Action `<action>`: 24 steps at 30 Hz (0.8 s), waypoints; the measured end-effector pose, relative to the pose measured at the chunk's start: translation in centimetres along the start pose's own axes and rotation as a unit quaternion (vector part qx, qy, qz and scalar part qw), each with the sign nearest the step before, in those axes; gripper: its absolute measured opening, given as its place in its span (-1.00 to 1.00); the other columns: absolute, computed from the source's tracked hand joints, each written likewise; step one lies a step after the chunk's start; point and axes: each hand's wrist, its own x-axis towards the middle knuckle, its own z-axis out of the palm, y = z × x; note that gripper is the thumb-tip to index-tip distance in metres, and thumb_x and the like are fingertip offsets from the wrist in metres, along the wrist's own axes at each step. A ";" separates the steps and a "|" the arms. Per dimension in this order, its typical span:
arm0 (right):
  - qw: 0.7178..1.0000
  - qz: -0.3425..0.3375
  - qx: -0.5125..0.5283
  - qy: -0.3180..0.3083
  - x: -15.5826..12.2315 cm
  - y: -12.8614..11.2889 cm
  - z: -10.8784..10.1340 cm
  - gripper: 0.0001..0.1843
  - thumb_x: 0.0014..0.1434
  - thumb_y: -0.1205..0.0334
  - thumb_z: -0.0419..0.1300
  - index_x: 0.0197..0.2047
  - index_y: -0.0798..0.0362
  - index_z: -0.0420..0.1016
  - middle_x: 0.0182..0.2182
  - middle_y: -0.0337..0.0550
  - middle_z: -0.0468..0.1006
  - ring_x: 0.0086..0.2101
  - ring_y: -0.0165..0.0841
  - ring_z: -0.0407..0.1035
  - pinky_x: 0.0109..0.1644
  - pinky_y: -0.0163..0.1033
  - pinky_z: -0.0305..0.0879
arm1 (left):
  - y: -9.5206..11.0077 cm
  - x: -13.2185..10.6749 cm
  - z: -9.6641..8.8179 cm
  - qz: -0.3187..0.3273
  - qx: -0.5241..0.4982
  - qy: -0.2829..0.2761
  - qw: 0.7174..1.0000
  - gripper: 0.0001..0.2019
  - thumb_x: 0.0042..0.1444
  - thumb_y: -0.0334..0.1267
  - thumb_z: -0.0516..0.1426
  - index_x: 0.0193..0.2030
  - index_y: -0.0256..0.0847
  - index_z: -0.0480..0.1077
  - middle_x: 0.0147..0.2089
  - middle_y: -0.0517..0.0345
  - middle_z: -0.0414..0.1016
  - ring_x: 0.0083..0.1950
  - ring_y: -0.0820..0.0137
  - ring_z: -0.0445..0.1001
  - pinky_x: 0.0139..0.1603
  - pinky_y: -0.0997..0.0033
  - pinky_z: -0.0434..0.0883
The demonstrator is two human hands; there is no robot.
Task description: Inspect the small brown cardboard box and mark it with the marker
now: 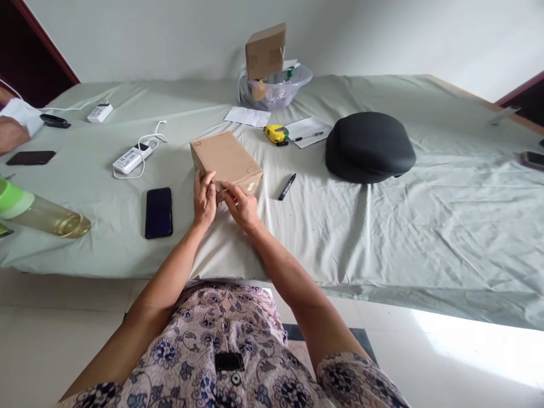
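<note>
A closed brown cardboard box (225,157) lies on the pale green sheet (382,226) in front of me. My left hand (204,198) rests against the box's near left side, fingers up on its edge. My right hand (241,205) pinches the near edge of the box at its front flap. Both hands touch each other at the box's near face. A black marker (287,186) lies just right of the box, and a dark phone (158,212) lies to the left of my left hand.
A black cushion (369,147) sits to the right. At the back are a clear bowl (276,88) with a second cardboard box (266,51), papers, a yellow tape measure (275,134) and a pen. A white power strip (131,158), a bottle (38,212) and another person's arm (11,133) are at left.
</note>
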 end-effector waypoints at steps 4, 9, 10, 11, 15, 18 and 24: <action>0.999 0.036 -0.028 0.016 0.2 0.1 -0.3 -0.67 0.43 -0.01 0.22 0.15 -0.11 0.64 -0.12 -0.14 0.74 -0.24 -0.29 0.62 -0.10 -0.23 0.55 | -0.2 0.0 -0.3 0.044 -0.001 -0.017 0.999 -0.20 0.28 0.48 -0.11 0.29 -0.12 0.41 0.53 -0.25 0.19 0.58 0.08 0.21 0.59 0.01 0.17; 0.997 0.057 -0.044 0.023 0.7 1.1 -1.1 -0.58 0.42 -0.12 0.22 0.21 -0.16 0.63 -0.10 -0.20 0.75 -0.26 -0.32 0.62 -0.13 -0.28 0.52 | -0.8 0.1 -0.3 0.067 0.000 -0.030 0.997 -0.27 0.25 0.42 0.07 0.31 -0.11 0.35 0.52 -0.26 0.17 0.56 0.02 0.23 0.51 -0.02 0.30; 0.996 0.064 -0.047 0.028 0.8 1.6 -1.5 -0.54 0.41 -0.16 0.21 0.23 -0.15 0.63 -0.13 -0.18 0.74 -0.27 -0.32 0.61 -0.14 -0.28 0.52 | -0.8 0.1 -0.2 0.068 0.001 -0.029 0.997 -0.29 0.27 0.40 0.07 0.30 -0.11 0.36 0.52 -0.26 0.18 0.55 0.03 0.24 0.50 -0.02 0.32; 0.996 0.070 -0.048 0.034 1.0 2.0 -1.9 -0.49 0.40 -0.20 0.20 0.24 -0.13 0.62 -0.16 -0.17 0.74 -0.29 -0.31 0.60 -0.15 -0.28 0.51 | -0.9 0.1 -0.2 0.071 0.001 -0.029 0.997 -0.31 0.28 0.38 0.06 0.30 -0.11 0.36 0.51 -0.25 0.19 0.54 0.04 0.25 0.49 -0.01 0.33; 0.994 0.081 -0.038 0.068 1.4 4.0 -3.4 -0.34 0.35 -0.35 0.17 0.25 -0.06 0.63 -0.31 -0.16 0.69 -0.35 -0.31 0.52 -0.17 -0.24 0.47 | -0.9 0.0 -0.2 0.078 -0.006 -0.034 0.996 -0.34 0.31 0.35 0.04 0.31 -0.08 0.36 0.52 -0.21 0.20 0.54 0.07 0.26 0.48 0.02 0.34; 0.989 0.098 -0.021 0.112 1.7 5.3 -4.3 -0.28 0.31 -0.40 0.17 0.24 -0.04 0.62 -0.41 -0.23 0.60 -0.40 -0.35 0.44 -0.20 -0.25 0.41 | -0.9 0.0 -0.2 0.078 -0.012 -0.023 0.997 -0.36 0.33 0.34 0.03 0.29 -0.09 0.38 0.52 -0.23 0.20 0.54 0.07 0.25 0.50 0.01 0.30; 0.975 0.147 0.016 0.167 2.0 6.8 -5.7 -0.27 0.21 -0.51 0.17 -0.06 0.01 0.69 -0.59 -0.36 0.32 -0.51 -0.42 0.22 -0.31 -0.29 0.24 | -0.9 0.1 0.0 0.069 -0.032 -0.013 0.997 -0.36 0.35 0.36 -0.04 0.24 -0.09 0.42 0.51 -0.19 0.25 0.54 0.08 0.27 0.51 0.01 0.29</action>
